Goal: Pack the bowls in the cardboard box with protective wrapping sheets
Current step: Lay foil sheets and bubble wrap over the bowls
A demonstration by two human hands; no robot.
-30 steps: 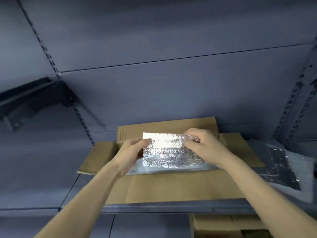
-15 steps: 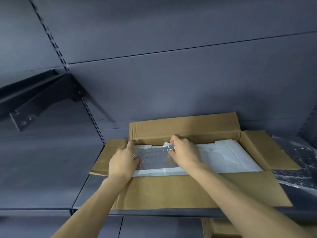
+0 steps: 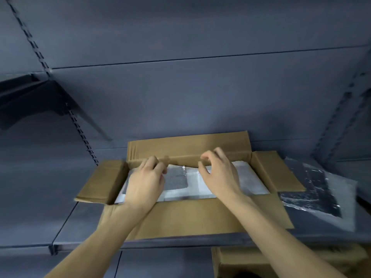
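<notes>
An open cardboard box (image 3: 186, 215) sits on a grey shelf with all flaps folded out. Inside at the left lies a silver foil-wrapped bundle (image 3: 176, 178) on white wrapping sheets (image 3: 249, 181) that line the box. My left hand (image 3: 144, 183) rests on the left part of the bundle, fingers lying over it. My right hand (image 3: 218, 175) hovers just above the box's middle, fingers loosely curled and holding nothing. No bare bowl is visible.
A pile of silver foil and clear bubble sheets (image 3: 319, 189) lies on the shelf right of the box. Another cardboard box (image 3: 261, 261) stands on the level below. A dark shelf bracket (image 3: 40, 101) juts out at the upper left.
The foil bundle went from held above the box down into its left side. My right hand has let go and lifted off; my left hand stays on the bundle.
</notes>
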